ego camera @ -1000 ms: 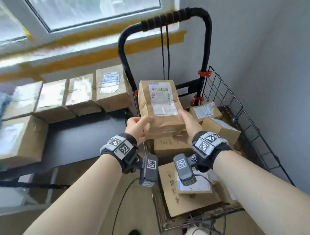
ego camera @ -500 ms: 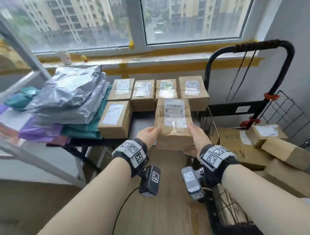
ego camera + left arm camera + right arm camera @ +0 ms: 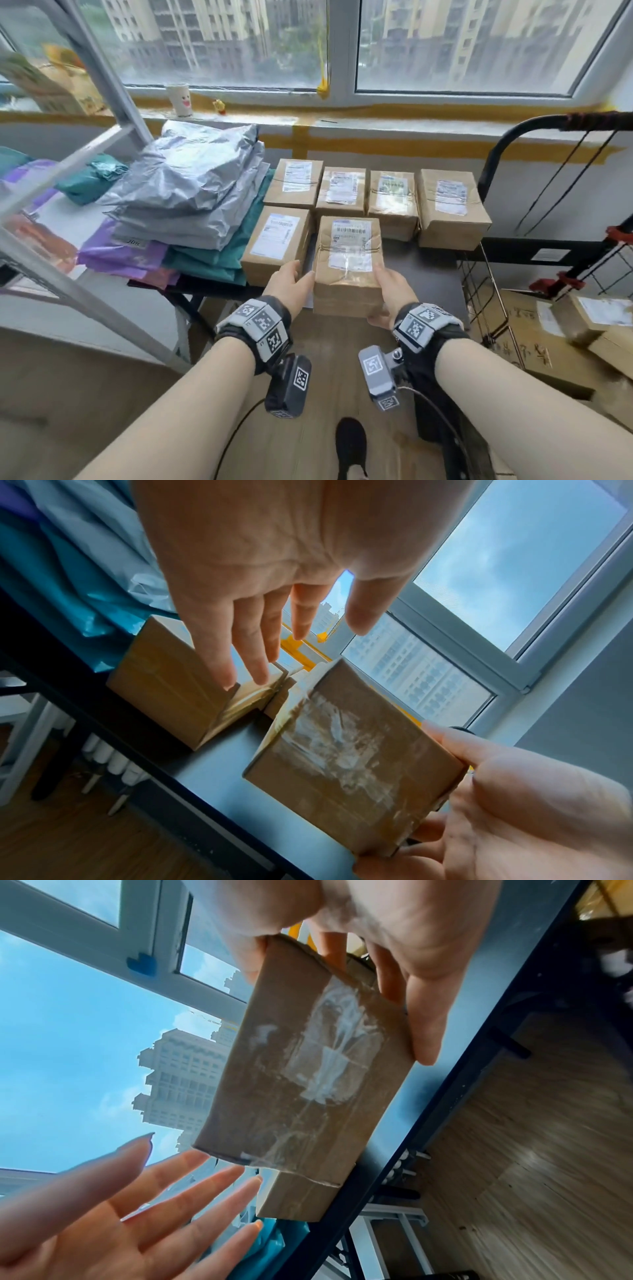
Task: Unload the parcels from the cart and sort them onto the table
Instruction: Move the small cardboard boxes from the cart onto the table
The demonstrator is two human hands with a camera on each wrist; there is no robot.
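Head view, parcel [image 3: 346, 263]: brown taped box with a white label on top, at the near edge of the dark tabletop [image 3: 424, 274], just right of another labelled box [image 3: 275, 245].
Head view, right hand [image 3: 388, 296]: grasping the parcel at its near right corner, thumb along the right side.
Head view, left hand [image 3: 289, 286]: fingers extended, at the parcel's left side; contact hard to judge here.
Head view, back row [image 3: 376, 195]: four labelled boxes side by side along the far edge of the tabletop.
Head view, mailers [image 3: 191, 192]: grey, teal and purple bags stacked left of the boxes.
Head view, cart [image 3: 534, 144]: black handle and wire frame at right, more brown boxes inside.
Left wrist view, left hand [image 3: 274, 569]: released, fingers [image 3: 246, 653] straight, clear of the parcel [image 3: 349, 758].
Left wrist view, right hand [image 3: 514, 804]: curled under the parcel's near end.
Right wrist view, right hand [image 3: 394, 934]: thumb and fingers clamped over one end of the parcel [image 3: 301, 1069].
Right wrist view, left hand [image 3: 137, 1218]: spread flat, apart from the parcel.
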